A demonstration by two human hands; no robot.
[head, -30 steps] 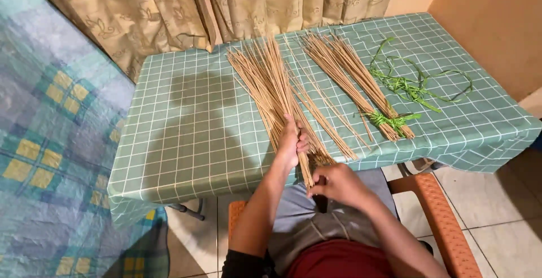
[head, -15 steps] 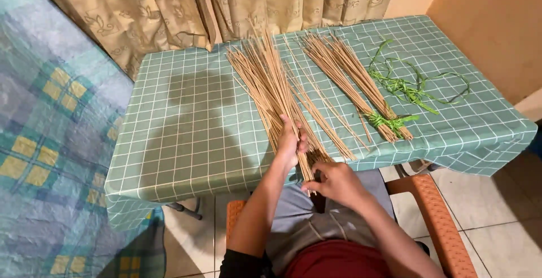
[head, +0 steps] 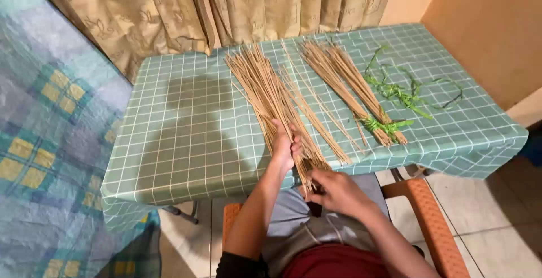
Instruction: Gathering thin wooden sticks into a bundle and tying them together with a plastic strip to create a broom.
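Tan sticks (head: 270, 94) lie loose; left hand (head: 284, 147) fingers wrap them, right hand (head: 333, 190) pinches their ends. Second bundle (head: 350, 89) already tied with green strip (head: 384, 125); this one untied.

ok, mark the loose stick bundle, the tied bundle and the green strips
loose stick bundle (head: 265, 89): head view, mid-length of the sticks.
tied bundle (head: 344, 80): head view, middle of the sticks.
green strips (head: 403, 94): head view, tangled centre.

No packages, labels, signs or screens anywhere in view.
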